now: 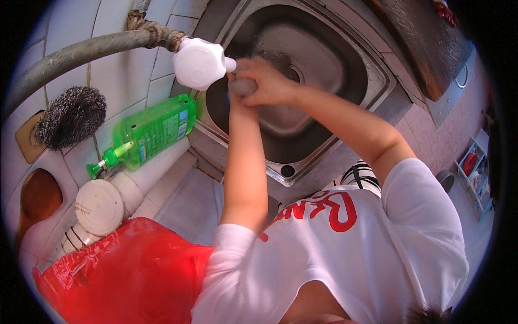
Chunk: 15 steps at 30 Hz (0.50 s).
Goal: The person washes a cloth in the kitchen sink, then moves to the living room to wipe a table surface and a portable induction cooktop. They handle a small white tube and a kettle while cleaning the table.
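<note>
Both hands meet under the white plastic tap (200, 64), over the left side of the stainless steel sink (307, 93). My right hand (269, 81) curls its fingers and thumb around a roundish grey-brown object (243, 86), blurred and too unclear to name. My left hand (238, 75) lies beneath and against it, largely hidden by the right hand and the object, so its grip does not show. Water splashes on the basin floor near the drain (292, 74).
Left of the sink lie a green pump bottle (158, 129) and a white capped pipe (99, 206). A metal scourer (73, 117) and wooden spoon (40, 194) are by the tiled wall. A red plastic bag (129, 271) is lower left; a dark wooden board (421, 44) is upper right.
</note>
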{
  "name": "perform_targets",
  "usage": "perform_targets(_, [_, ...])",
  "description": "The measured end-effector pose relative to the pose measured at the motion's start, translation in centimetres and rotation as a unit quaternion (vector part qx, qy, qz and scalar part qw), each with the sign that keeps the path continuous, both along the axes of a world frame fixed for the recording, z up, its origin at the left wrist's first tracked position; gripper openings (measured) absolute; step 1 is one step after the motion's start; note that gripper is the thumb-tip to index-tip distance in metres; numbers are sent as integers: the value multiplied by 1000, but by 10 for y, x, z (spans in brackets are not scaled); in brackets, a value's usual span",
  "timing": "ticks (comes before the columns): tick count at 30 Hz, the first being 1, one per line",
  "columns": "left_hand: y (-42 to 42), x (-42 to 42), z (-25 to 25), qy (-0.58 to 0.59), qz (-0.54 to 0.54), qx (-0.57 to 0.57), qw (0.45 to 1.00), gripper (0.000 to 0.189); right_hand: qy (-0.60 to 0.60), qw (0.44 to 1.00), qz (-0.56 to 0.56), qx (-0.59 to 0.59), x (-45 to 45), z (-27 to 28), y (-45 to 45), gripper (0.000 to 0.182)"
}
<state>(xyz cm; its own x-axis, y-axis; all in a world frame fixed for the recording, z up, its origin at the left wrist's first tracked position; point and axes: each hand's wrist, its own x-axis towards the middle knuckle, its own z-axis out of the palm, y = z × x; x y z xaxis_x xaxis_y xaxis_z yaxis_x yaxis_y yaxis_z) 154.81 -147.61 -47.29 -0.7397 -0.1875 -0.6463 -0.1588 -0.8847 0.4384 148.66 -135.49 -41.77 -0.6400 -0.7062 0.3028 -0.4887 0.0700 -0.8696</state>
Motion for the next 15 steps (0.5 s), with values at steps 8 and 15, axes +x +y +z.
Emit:
perform_targets(8, [33,-11,34,66,-20,-14,998,36,-46,998,-34,17,32,26,21,30])
perform_targets(15, [47,-33,44,-128,72,43,988,33,-200,937,-264,111,-10,-6,7,37])
